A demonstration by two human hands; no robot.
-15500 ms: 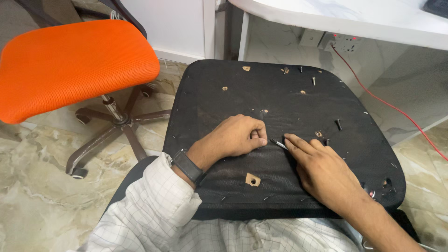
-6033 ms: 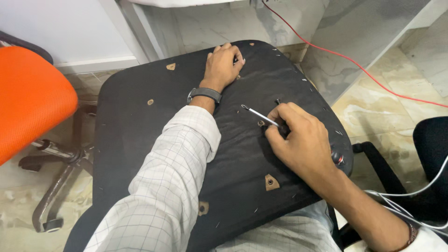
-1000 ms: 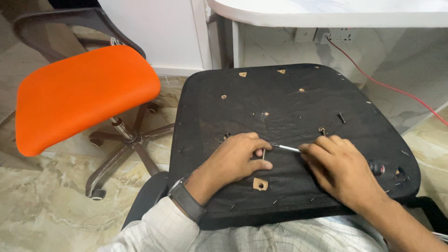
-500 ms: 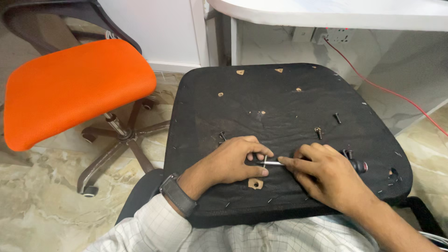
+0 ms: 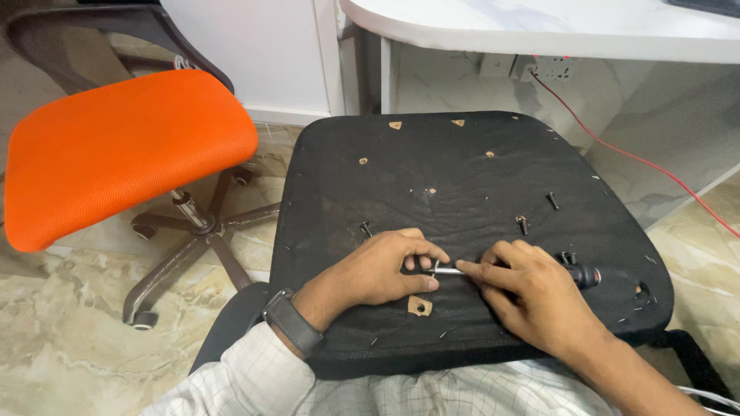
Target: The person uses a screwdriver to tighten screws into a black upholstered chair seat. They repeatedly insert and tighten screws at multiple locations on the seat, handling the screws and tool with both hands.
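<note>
- Hands at work on an upturned black seat base (image 5: 462,177) resting across the person's lap, its underside facing up and dotted with torn holes showing wood.
- Right hand (image 5: 532,296) is curled shut round a screwdriver (image 5: 451,270); its dark handle end pokes out at 3 o'clock of the fist, the thin silver shaft runs out at 9 o'clock.
- Left hand (image 5: 378,270), a dark wristwatch (image 5: 293,323) on its wrist, lies fingers bent on the fabric, fingertips pinching at the shaft's tip; whether a screw sits between them cannot be told.
- Screwdriver's long axis lies nearly level, 3 to 9 o'clock, so the tip meets the left hand, which is the nearer of the two to the working point.
- Torn wooden hole (image 5: 419,306) shows just at 6 o'clock of the tip.
- Loose black screws (image 5: 523,224) lie on the base at 12 o'clock of the right hand, apart from it.
- Orange office chair (image 5: 123,146) stands at 9 o'clock; a red cable (image 5: 640,162) trails at 2 o'clock under a white desk (image 5: 539,31).
</note>
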